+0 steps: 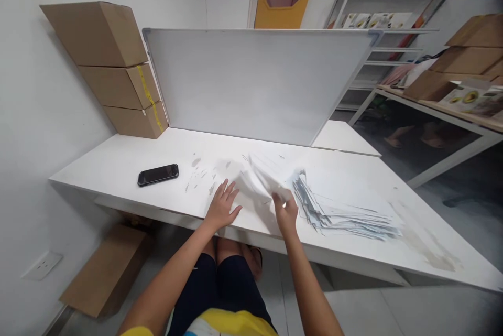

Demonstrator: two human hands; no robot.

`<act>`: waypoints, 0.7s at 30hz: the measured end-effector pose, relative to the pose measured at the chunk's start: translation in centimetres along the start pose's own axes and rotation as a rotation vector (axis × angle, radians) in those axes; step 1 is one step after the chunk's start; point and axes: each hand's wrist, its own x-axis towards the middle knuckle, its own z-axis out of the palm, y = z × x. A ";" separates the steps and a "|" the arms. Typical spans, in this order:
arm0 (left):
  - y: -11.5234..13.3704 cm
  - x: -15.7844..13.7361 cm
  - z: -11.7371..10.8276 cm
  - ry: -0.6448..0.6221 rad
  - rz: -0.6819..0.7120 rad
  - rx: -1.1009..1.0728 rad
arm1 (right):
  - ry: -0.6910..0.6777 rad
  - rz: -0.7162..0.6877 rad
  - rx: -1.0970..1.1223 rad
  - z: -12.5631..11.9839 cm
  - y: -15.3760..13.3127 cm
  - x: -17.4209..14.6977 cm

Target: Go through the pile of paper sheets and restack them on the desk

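Observation:
Over the middle of the white table [113,168], a sheet of white paper [257,176] is tilted up and slightly blurred. My right hand [285,211] pinches its near right edge between thumb and fingers. My left hand [223,207] rests to the left of the sheet, fingers spread on the tabletop near the front edge, with nothing held. Just right of my right hand lies an uneven stack of paper sheets [346,205], their edges fanned out. Grey smudges mark the tabletop beyond my left hand.
A black phone [157,174] lies at the table's left. Stacked cardboard boxes [131,87] stand behind it, beside an upright whiteboard [251,84] along the back edge. A brown box [106,268] sits on the floor at left. Shelving [387,32] and a second table [440,109] stand at right.

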 end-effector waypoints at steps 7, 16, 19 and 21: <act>8.0 -6.6 3.8 -0.145 -0.464 -1.239 | -0.258 0.092 0.012 -11.4 -0.3 -9.2; 7.3 -5.5 1.8 -0.142 -0.935 -1.720 | -0.450 0.194 -0.030 -13.1 -3.1 -7.5; 6.2 -5.7 2.2 -0.099 -0.953 -1.631 | -0.445 0.216 0.015 -12.5 -2.2 -7.9; 6.0 -6.1 2.6 -0.051 -0.985 -1.557 | -0.367 0.254 0.063 -12.1 -1.7 -8.5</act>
